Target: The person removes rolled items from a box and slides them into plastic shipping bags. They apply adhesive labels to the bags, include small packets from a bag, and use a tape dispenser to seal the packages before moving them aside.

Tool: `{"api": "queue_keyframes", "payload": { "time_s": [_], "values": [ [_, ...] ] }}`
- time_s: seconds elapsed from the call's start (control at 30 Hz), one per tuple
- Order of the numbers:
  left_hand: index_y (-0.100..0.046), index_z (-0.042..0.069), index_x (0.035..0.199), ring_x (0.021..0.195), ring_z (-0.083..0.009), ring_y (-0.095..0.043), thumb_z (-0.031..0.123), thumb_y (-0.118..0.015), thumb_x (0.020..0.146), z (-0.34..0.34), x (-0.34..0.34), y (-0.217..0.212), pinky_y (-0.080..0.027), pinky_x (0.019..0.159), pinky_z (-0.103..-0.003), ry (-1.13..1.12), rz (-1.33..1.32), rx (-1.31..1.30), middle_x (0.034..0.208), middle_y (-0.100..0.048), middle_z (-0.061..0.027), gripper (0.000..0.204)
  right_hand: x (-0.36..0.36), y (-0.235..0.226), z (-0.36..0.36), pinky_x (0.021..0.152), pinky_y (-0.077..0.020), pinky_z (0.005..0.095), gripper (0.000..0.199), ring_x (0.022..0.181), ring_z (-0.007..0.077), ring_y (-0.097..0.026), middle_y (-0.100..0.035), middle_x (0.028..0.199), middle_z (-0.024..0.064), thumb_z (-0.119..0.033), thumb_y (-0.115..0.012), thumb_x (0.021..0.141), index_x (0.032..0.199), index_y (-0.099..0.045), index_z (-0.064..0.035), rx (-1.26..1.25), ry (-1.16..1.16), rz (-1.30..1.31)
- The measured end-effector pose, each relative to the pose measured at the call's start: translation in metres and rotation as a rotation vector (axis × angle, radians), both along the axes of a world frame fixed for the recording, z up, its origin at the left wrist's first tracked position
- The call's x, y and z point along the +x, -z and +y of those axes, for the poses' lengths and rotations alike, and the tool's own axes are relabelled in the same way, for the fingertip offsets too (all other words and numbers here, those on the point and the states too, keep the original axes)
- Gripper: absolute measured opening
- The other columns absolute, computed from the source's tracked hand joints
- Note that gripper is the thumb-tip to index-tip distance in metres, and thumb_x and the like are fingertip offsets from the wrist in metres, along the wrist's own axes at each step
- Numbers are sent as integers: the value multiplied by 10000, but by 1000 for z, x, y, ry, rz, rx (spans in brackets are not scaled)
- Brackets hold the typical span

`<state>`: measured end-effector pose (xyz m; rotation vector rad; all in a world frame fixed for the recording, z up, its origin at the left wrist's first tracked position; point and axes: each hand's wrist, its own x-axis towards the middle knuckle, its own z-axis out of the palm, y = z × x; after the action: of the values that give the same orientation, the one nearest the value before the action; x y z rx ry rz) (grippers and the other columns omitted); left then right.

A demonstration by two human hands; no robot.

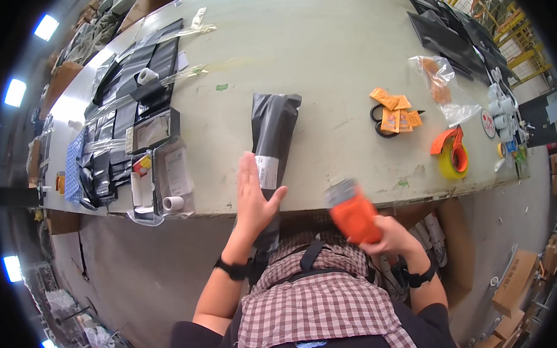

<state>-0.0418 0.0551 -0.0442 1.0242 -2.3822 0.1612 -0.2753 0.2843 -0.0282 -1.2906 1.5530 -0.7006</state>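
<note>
Black mailer bag (272,136) is pinned lengthwise by the flat, open-fingered left hand (256,198); orange scanner (354,216) is gripped by the right hand (392,236), off to its right.

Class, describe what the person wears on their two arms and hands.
Both forearms are bare, with no gloves. The left hand has a black band at its wrist; the right hand has a black wristband too. Dark short sleeves end near the elbows.

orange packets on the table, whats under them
Black scissors lie under the orange packets: the handle loops show at the left, a blade tip at the right. The packets cover the blades' middle.
</note>
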Motion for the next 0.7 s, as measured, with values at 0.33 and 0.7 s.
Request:
{"api": "queue_keyframes", "payload": {
  "time_s": [0.33,0.7],
  "values": [
    [-602,-42,1022,827,-114,-618,226,-629,855,55,95,-13,-486,762,-238,99,1008,2247,928,-651,-70,317,88,-1,-63,718,-468,384,256,850,324,-545,-589,726,143,-204,-675,607,761,-596,-16,-357,-599,-57],
    [-567,-21,993,588,-114,-570,113,-534,855,-10,187,10,-494,527,-226,-255,937,1344,808,-602,-81,195,75,-11,-35,574,-464,345,309,619,301,-580,-583,672,142,-271,-706,637,744,-609,1,-108,-488,-138]
  ]
}}
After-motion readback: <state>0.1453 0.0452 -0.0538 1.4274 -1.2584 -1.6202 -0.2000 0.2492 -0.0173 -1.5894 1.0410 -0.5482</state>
